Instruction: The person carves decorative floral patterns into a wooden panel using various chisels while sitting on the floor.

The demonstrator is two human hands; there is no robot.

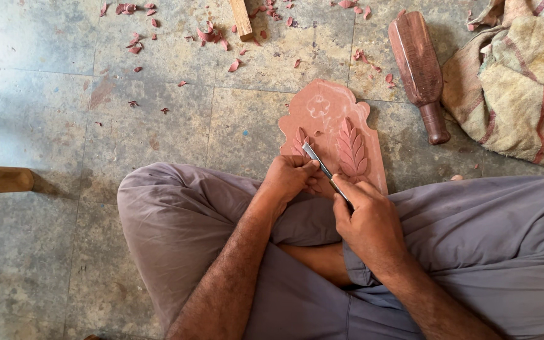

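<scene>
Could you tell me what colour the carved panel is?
Reddish-pink carved panel, clearest in the head view.

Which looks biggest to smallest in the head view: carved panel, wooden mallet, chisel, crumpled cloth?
1. Crumpled cloth, cut off by the frame.
2. Carved panel, partly hidden by the hands.
3. Wooden mallet.
4. Chisel; only the blade shows.

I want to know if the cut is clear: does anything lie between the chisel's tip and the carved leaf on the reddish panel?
Nothing visible does. The slim metal chisel, held by both the left hand and right hand, has its tip right at the small carved leaf on the reddish wooden panel.
</scene>
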